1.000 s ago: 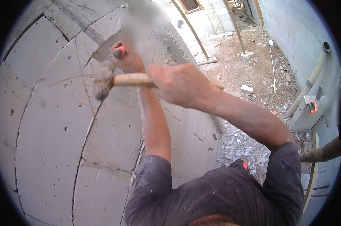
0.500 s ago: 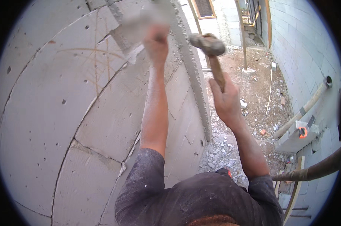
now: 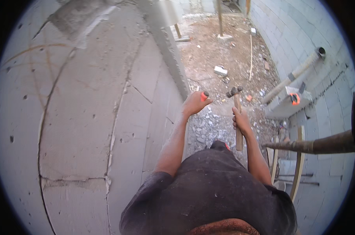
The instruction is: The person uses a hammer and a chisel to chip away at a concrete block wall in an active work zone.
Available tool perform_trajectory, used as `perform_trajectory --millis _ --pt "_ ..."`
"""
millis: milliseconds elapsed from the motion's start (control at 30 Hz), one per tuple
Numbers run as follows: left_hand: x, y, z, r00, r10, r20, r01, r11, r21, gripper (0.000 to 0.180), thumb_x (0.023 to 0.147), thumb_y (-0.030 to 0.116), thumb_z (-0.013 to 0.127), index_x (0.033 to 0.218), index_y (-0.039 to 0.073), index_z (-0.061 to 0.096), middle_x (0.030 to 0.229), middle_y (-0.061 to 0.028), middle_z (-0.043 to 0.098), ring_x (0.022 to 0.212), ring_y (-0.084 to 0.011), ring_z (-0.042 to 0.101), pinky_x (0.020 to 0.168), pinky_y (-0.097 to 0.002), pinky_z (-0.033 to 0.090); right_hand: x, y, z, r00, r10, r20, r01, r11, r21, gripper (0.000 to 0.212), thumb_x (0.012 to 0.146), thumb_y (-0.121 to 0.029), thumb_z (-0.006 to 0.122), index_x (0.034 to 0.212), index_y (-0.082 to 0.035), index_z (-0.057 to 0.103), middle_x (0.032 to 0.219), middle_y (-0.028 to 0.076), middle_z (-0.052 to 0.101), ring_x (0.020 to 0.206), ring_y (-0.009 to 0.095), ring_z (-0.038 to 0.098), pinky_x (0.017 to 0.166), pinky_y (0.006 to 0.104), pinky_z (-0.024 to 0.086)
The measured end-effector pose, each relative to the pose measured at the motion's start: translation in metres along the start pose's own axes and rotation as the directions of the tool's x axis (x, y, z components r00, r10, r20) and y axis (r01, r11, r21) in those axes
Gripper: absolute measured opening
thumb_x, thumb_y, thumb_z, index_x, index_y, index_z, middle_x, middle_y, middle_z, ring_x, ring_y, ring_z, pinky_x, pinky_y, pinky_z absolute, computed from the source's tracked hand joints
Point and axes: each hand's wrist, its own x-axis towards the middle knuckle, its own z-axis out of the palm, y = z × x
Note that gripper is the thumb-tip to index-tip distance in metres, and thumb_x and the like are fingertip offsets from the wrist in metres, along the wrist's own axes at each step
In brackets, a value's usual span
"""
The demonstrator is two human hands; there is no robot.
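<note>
My left hand point(image 3: 194, 105) is closed around an orange-handled chisel point(image 3: 204, 96) beside the wall's edge. Only the handle's dark-tipped end shows above the fist; the blade is hidden. To its right, my right hand point(image 3: 242, 120) grips the wooden handle of a hammer point(image 3: 237, 102). The metal head points up and away from me, and the handle's butt sticks out below my fingers. Hammer and chisel are apart. On my left rises a grey block wall point(image 3: 79, 133) with cracked joints. A rough recess point(image 3: 81, 19) is cut into it near the top of the view.
Rubble point(image 3: 203, 127) covers the ground below my hands. A white block piece point(image 3: 220, 71) lies farther off. At right, a pipe point(image 3: 298, 72) leans by a pale block point(image 3: 289, 102) bearing an orange-handled tool point(image 3: 295, 98). A pole point(image 3: 310, 147) juts in from the right.
Both hands have come down from the wall recess to in front of my body. The hammer has dropped from its raised position. The view has shifted toward the right and downward.
</note>
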Motion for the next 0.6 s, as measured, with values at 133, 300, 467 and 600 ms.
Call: perform_trajectory --millis 133,300,467,600 --pt "-0.095 -0.116 0.132 0.819 -0.36 0.447 0.431 0.9 -0.066 0.048 0.083 0.045 0.076 0.079 -0.001 0.064 0.074 -0.0201 0.068 0.07 -0.0318 0.067 0.064 -0.0463 0.048 0.01 0.104 -0.019 0.966 0.257 -0.018 -0.257 0.966 0.007 0.04 0.098 -0.046 0.063 0.094 -0.007 0.052 0.061 -0.001 0.047 0.045 0.01 0.047 0.04 0.0298 0.043" --pt "-0.21 -0.207 0.239 0.761 -0.48 0.436 0.508 0.859 0.061 0.051 0.084 0.045 0.077 0.07 0.0 0.058 0.067 -0.0111 0.064 0.056 -0.0212 0.06 0.057 -0.0433 0.051 0.015 0.189 -0.059 0.775 0.626 0.083 -0.611 0.711 0.349 0.029 0.1 -0.036 0.06 0.1 -0.01 0.048 0.064 -0.001 0.048 0.046 0.011 0.046 0.04 0.0298 0.043" --pt "-0.18 -0.208 0.209 0.476 -0.707 0.523 0.875 0.437 -0.206 0.051 0.08 0.048 0.082 0.067 0.004 0.06 0.067 -0.0115 0.063 0.062 -0.0201 0.068 0.049 -0.0402 0.051 0.055 0.255 -0.098 0.67 0.742 -0.017 -0.704 0.643 0.302 0.027 0.1 -0.036 0.058 0.094 -0.013 0.045 0.058 0.001 0.042 0.043 0.014 0.043 0.038 0.0326 0.042" --pt "-0.17 -0.227 0.22 0.499 -0.765 0.407 0.838 0.546 -0.001 0.06 0.076 0.056 0.083 0.078 -0.003 0.069 0.079 -0.0186 0.071 0.073 -0.027 0.073 0.057 -0.0431 0.055 0.113 0.293 -0.128 0.79 0.603 -0.109 -0.607 0.747 -0.273 0.024 0.096 -0.028 0.065 0.091 -0.007 0.054 0.059 0.006 0.049 0.044 0.021 0.05 0.038 0.0413 0.043"
